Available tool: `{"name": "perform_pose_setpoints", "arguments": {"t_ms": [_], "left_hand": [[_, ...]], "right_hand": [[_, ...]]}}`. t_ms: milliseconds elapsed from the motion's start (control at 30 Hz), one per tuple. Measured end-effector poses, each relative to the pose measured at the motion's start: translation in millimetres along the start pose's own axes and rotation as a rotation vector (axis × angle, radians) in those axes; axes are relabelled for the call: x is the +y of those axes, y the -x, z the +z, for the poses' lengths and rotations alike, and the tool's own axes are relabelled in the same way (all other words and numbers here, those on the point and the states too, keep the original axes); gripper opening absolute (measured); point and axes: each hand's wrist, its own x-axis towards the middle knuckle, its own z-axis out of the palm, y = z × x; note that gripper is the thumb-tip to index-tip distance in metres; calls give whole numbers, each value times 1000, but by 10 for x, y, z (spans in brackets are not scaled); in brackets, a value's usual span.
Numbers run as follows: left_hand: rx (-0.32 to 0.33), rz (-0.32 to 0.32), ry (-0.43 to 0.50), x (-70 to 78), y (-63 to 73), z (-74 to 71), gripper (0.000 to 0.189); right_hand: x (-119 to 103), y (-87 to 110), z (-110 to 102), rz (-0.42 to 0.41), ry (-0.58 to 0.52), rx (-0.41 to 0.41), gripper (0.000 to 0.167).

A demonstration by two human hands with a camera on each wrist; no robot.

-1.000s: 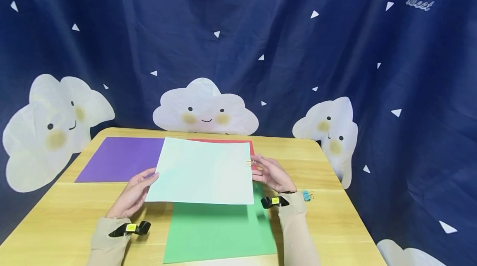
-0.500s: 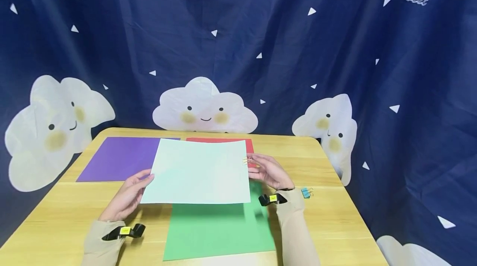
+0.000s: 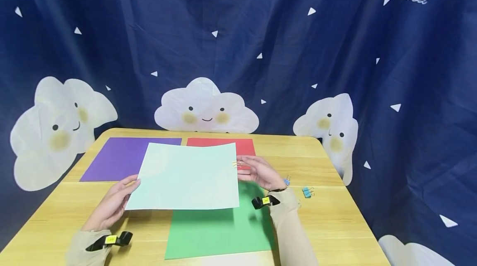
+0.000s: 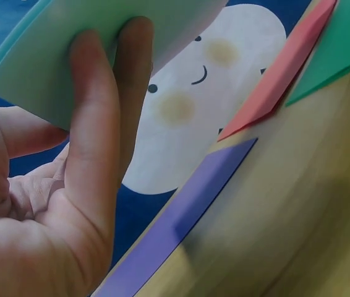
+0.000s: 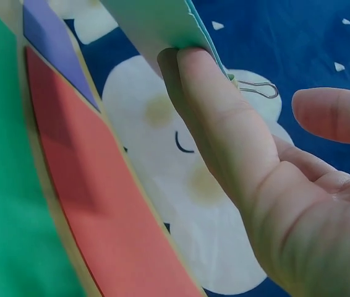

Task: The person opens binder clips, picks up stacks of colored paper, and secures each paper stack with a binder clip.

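A pale mint sheet of paper [image 3: 186,179] is held up over the table, bowing slightly between both hands. My left hand [image 3: 115,201] pinches its left edge, thumb on one face and fingers [image 4: 94,111] against the other. At the right edge sits a small binder clip [image 5: 234,80], its wire handle sticking outward. Straight fingers of my right hand [image 3: 261,172] press the sheet's underside beside that clip. In the right wrist view the right thumb [image 5: 332,114] stands apart from the paper and the handle.
Purple paper [image 3: 115,158] and red paper [image 3: 246,148] lie at the back of the wooden table [image 3: 331,224]. Green paper [image 3: 220,233] lies in front, partly under the raised sheet. Right of my right wrist are a light-blue binder clip [image 3: 307,192] and a darker blue clip [image 3: 286,182].
Both hands have carried the mint sheet left and slightly nearer, uncovering more of the red paper. The darker blue clip has come into view beside the right wrist.
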Motion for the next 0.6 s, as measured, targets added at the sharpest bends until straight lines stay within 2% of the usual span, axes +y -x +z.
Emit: {"name": "perform_pose_setpoints", "arguments": {"t_ms": [100, 200, 433, 600], "left_hand": [[4, 5, -8, -16, 60, -73, 20], [29, -8, -55, -33, 111, -146, 19], [37, -97, -135, -70, 237, -316, 74], [63, -160, -145, -71, 358, -459, 77]], "right_hand": [[20, -20, 59, 8, 7, -22, 49], [48, -37, 121, 16, 18, -33, 49], [121, -79, 302, 36, 32, -38, 50], [171, -115, 468, 59, 26, -56, 49]]}}
